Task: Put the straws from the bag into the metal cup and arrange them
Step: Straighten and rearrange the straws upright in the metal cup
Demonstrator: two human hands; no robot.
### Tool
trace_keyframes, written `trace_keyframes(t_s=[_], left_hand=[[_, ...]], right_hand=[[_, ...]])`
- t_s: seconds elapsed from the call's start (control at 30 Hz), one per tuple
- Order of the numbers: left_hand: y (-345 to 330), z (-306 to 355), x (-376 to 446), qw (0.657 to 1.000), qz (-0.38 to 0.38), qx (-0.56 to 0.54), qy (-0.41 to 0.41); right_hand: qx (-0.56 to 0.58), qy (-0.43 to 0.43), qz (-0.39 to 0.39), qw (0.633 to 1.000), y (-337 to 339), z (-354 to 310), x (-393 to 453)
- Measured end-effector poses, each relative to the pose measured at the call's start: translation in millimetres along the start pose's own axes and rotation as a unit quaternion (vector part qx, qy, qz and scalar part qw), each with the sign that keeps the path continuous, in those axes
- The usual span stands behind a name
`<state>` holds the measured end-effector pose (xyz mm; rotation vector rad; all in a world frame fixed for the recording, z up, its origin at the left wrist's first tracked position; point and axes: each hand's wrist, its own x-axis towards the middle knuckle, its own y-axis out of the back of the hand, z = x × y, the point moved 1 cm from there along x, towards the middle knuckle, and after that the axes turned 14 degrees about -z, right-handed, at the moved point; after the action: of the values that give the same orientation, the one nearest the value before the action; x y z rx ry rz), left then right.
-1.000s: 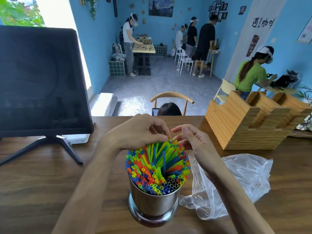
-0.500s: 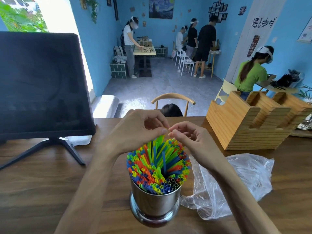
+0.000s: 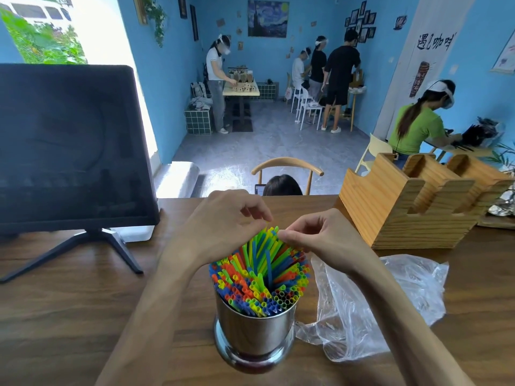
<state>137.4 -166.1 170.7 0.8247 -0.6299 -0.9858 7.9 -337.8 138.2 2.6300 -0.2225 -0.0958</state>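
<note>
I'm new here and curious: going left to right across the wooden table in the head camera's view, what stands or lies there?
Black flat monitor on a stand → shiny metal cup packed with coloured plastic straws → crumpled clear plastic bag → slotted pale wooden organiser box.

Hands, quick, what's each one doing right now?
Left hand: fingertips pinch a yellow straw at its top end.
Right hand: fingers curled on the tops of the straws; exact grip cannot be told.

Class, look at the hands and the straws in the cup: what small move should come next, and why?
Probably press the raised straws down level with the rest. Both the left hand and the right hand pinch at the tips of a few green and yellow ones that stand higher at the far side of the cup. The bag lies flat and looks empty.
</note>
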Motion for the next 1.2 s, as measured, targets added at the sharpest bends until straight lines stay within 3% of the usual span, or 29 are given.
trace_keyframes(t_s=[0.27, 0.5, 0.7, 0.87, 0.93, 1.03, 1.13, 1.2], left_hand=[[0.6, 7.0, -10.9, 0.999, 0.049, 0.003, -0.003], [-4.2, 18.1, -7.7, 0.999, 0.032, 0.005, -0.025], [4.0, 24.4, -15.2, 0.982, -0.005, -0.188, -0.022], [8.3, 29.0, -23.8, 0.944, -0.029, -0.321, -0.063], [6.9, 27.7, -27.2, 0.930, 0.017, -0.363, -0.061], [8.5, 17.0, -34.1, 0.866, 0.143, -0.478, -0.040], [10.5, 12.8, -40.3, 0.795, 0.211, -0.566, -0.050], [10.5, 20.8, -41.7, 0.773, 0.247, -0.580, -0.073]], right_hand=[[-0.134, 0.055, 0.053, 0.988, 13.9, -29.5, 1.6], [-0.134, 0.177, 0.141, 0.965, 25.5, -74.1, -10.0], [-0.077, 0.278, 0.212, 0.934, 52.4, -96.7, -28.7], [0.028, 0.318, 0.298, 0.900, 68.6, -89.4, -34.3], [0.076, 0.305, 0.305, 0.899, 64.4, -77.7, -33.5], [0.142, 0.270, 0.272, 0.912, 47.3, -56.0, -35.5], [0.155, 0.229, 0.208, 0.938, 19.5, -35.0, -41.6], [0.136, 0.199, 0.157, 0.958, -0.5, -24.9, -46.0]])
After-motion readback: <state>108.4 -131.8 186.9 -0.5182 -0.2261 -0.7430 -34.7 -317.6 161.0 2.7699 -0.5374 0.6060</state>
